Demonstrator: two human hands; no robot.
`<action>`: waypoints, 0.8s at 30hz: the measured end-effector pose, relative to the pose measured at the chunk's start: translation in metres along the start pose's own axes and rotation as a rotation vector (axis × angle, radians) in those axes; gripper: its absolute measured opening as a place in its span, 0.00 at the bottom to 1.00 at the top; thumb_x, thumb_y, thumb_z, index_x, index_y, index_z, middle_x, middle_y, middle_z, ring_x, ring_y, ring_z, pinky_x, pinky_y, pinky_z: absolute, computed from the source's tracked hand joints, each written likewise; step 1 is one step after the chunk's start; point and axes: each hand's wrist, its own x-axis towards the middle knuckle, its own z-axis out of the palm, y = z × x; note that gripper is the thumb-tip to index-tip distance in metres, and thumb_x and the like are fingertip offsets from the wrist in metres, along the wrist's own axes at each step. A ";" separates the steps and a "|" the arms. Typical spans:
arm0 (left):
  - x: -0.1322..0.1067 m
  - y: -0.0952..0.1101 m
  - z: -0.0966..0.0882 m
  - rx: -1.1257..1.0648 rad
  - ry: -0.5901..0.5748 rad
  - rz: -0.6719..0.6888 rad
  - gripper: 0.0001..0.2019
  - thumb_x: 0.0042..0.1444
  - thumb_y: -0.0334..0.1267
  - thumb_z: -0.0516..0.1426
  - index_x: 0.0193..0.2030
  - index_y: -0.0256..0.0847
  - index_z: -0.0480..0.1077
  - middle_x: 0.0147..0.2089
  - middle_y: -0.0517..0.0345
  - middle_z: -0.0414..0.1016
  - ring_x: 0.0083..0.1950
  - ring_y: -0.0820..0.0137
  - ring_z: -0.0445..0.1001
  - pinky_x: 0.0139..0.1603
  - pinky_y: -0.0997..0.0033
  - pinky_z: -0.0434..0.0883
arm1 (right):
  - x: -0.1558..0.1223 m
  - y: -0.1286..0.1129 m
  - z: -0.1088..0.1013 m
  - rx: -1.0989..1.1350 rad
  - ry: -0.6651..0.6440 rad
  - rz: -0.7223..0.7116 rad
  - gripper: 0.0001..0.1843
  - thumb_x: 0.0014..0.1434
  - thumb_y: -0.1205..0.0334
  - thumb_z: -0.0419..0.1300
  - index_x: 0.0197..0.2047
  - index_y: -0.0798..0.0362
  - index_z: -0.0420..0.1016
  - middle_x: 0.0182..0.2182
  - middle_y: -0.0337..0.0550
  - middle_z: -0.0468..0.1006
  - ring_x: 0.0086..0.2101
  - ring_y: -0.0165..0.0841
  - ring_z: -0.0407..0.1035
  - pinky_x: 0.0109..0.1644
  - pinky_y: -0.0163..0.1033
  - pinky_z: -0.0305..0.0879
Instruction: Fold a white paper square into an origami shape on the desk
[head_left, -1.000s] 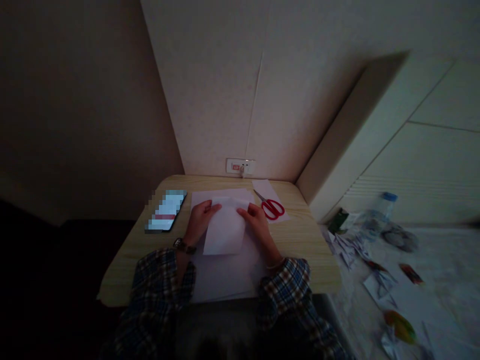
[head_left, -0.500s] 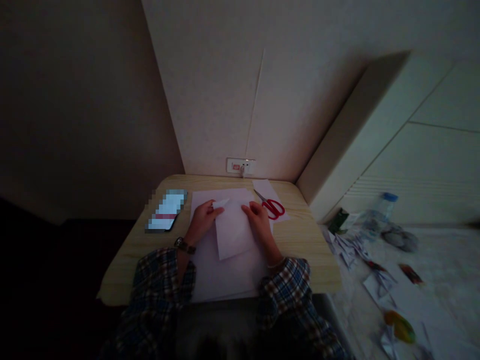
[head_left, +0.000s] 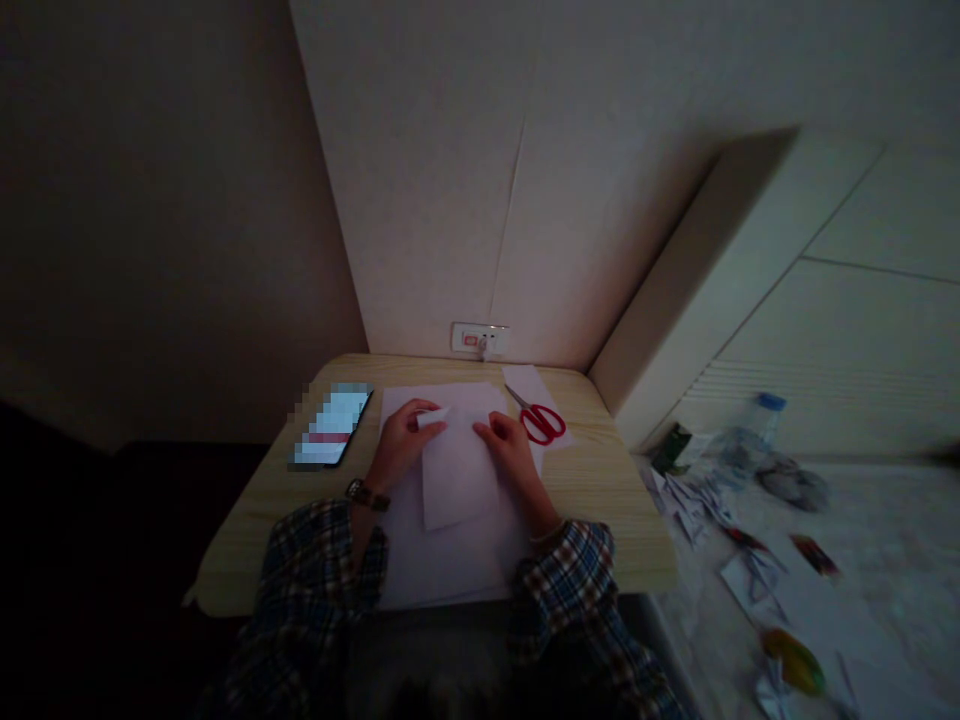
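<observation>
A small white sheet of paper (head_left: 459,485) is held between my two hands, above larger white sheets (head_left: 442,575) lying on the wooden table. My left hand (head_left: 409,435) pinches its upper left corner, where a flap is folded over. On the upper right edge, my right hand (head_left: 504,437) grips the paper between thumb and fingers. Red-handled scissors (head_left: 541,424) lie just right of my right hand, partly over a white paper strip (head_left: 529,380). Their blades point toward the wall.
A phone (head_left: 334,425) with a lit, blurred screen lies on the table's (head_left: 255,540) left side. A wall socket (head_left: 480,340) with a plug sits behind the table. To the right, a surface holds paper scraps (head_left: 686,500), a clear bottle with a blue cap (head_left: 765,420) and a yellow-green object (head_left: 793,662).
The small sheet has shifted slightly left and straightened, and my right hand has moved a little left with it. The whole view has shifted slightly.
</observation>
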 end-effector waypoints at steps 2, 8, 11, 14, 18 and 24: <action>0.001 0.000 0.000 0.090 0.029 0.043 0.15 0.40 0.43 0.61 0.36 0.38 0.71 0.38 0.56 0.74 0.35 0.68 0.71 0.33 0.71 0.66 | 0.000 0.000 0.001 -0.021 -0.016 0.007 0.17 0.51 0.54 0.57 0.20 0.52 0.56 0.18 0.32 0.54 0.22 0.26 0.50 0.25 0.33 0.45; 0.002 -0.002 0.001 0.106 -0.002 0.059 0.14 0.38 0.42 0.62 0.32 0.38 0.72 0.37 0.55 0.76 0.42 0.63 0.72 0.46 0.67 0.67 | -0.001 -0.004 0.002 -0.082 -0.062 -0.021 0.18 0.51 0.54 0.57 0.19 0.52 0.55 0.18 0.31 0.53 0.22 0.26 0.50 0.25 0.33 0.45; 0.002 -0.002 0.001 0.142 -0.036 0.067 0.11 0.40 0.43 0.61 0.29 0.38 0.72 0.33 0.57 0.76 0.39 0.64 0.73 0.44 0.68 0.67 | -0.002 -0.005 0.003 -0.105 -0.083 -0.020 0.17 0.51 0.54 0.57 0.19 0.52 0.56 0.18 0.31 0.54 0.22 0.26 0.50 0.25 0.33 0.45; 0.001 -0.002 0.000 0.161 -0.052 0.108 0.11 0.44 0.45 0.59 0.25 0.38 0.71 0.29 0.58 0.75 0.35 0.66 0.72 0.40 0.70 0.67 | -0.002 -0.006 0.003 -0.119 -0.100 -0.023 0.18 0.51 0.53 0.56 0.19 0.52 0.55 0.18 0.32 0.54 0.22 0.26 0.50 0.25 0.33 0.45; 0.001 -0.002 0.000 0.161 -0.040 0.119 0.12 0.46 0.46 0.57 0.25 0.38 0.71 0.29 0.58 0.75 0.34 0.67 0.72 0.39 0.71 0.67 | -0.003 -0.007 0.004 -0.115 -0.101 -0.014 0.18 0.52 0.53 0.56 0.19 0.52 0.55 0.18 0.32 0.53 0.22 0.26 0.50 0.25 0.33 0.44; 0.002 -0.005 0.000 0.117 0.004 0.135 0.10 0.46 0.44 0.57 0.26 0.39 0.72 0.31 0.56 0.76 0.35 0.67 0.72 0.40 0.70 0.67 | -0.002 -0.005 0.004 -0.119 -0.113 -0.011 0.18 0.52 0.53 0.56 0.19 0.52 0.55 0.18 0.32 0.54 0.22 0.26 0.50 0.25 0.33 0.45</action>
